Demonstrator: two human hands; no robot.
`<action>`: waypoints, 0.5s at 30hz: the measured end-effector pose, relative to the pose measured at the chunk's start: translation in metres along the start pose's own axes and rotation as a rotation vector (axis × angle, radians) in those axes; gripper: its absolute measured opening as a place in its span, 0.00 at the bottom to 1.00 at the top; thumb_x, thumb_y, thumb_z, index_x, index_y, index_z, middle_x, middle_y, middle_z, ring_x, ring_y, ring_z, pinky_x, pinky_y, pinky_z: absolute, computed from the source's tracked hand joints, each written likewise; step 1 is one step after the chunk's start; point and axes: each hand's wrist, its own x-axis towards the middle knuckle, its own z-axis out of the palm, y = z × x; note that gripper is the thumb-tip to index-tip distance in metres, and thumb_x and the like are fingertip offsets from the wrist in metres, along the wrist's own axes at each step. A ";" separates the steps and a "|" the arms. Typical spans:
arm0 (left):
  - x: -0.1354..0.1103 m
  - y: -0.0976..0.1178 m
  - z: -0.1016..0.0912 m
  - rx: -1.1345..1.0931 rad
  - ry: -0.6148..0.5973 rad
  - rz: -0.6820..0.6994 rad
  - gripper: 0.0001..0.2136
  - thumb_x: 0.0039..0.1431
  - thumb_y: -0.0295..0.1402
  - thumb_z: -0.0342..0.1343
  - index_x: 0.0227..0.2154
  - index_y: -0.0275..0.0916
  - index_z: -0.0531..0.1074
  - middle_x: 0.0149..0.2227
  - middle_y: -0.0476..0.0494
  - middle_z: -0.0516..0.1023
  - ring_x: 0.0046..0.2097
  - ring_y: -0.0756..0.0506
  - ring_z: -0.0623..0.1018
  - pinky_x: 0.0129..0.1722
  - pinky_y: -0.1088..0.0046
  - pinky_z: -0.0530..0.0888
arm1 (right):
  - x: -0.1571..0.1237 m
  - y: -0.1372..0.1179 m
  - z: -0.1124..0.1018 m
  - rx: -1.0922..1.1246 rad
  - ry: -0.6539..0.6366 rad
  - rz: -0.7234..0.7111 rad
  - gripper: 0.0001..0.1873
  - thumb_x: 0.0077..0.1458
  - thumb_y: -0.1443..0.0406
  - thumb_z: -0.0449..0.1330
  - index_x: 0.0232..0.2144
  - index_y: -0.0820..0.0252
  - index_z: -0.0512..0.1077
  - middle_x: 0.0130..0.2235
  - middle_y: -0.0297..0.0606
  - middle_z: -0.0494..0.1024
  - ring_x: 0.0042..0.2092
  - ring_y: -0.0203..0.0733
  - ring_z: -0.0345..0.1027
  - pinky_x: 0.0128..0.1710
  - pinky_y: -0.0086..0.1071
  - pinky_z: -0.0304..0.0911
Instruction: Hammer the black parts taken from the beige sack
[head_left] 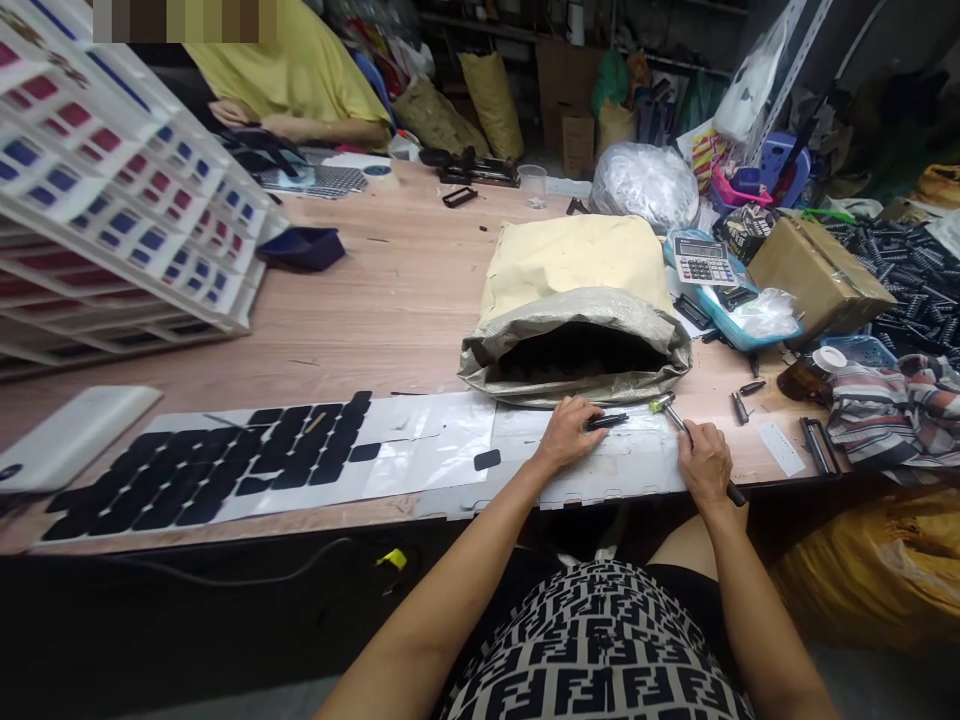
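My left hand [568, 432] rests on the white sheet [525, 425] at the table's front edge. Its fingers are closed on a small black plastic part [609, 421] that sticks out to the right. My right hand [706, 462] is wrapped round the handle of a small hammer [679, 420]. The hammer's yellowish-green and metal head [662, 402] is up and left of that hand, close to the black part but apart from it. Just behind both hands lies a cream woven sack [577, 262], its mouth facing me; the inside is dark.
Black rounded pads [217, 460] lie in rows on white sheets at left, near a white crate [150, 200]. To the right are loose black parts [741, 408], a calculator [703, 260], a cardboard box [817, 265] and a brown bottle [806, 375]. A person in yellow [292, 75] sits opposite.
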 end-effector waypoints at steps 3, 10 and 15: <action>0.000 0.001 0.000 -0.026 0.013 -0.026 0.08 0.57 0.34 0.65 0.39 0.39 0.77 0.37 0.46 0.76 0.39 0.44 0.70 0.45 0.65 0.68 | -0.003 -0.004 -0.007 0.234 -0.009 0.055 0.16 0.64 0.62 0.53 0.48 0.59 0.77 0.39 0.44 0.77 0.42 0.48 0.69 0.42 0.38 0.64; 0.001 0.002 0.001 -0.015 0.004 -0.023 0.09 0.60 0.35 0.63 0.43 0.41 0.80 0.37 0.45 0.75 0.40 0.44 0.70 0.46 0.65 0.68 | -0.011 -0.050 -0.025 0.613 -0.113 -0.022 0.16 0.66 0.61 0.53 0.49 0.57 0.77 0.43 0.44 0.79 0.47 0.46 0.74 0.50 0.39 0.69; 0.003 -0.001 0.002 0.000 -0.005 -0.032 0.10 0.60 0.36 0.63 0.44 0.43 0.81 0.38 0.45 0.75 0.41 0.44 0.70 0.46 0.64 0.68 | -0.015 -0.058 -0.013 0.598 -0.145 -0.077 0.16 0.66 0.62 0.52 0.49 0.57 0.76 0.42 0.44 0.79 0.47 0.46 0.74 0.51 0.39 0.69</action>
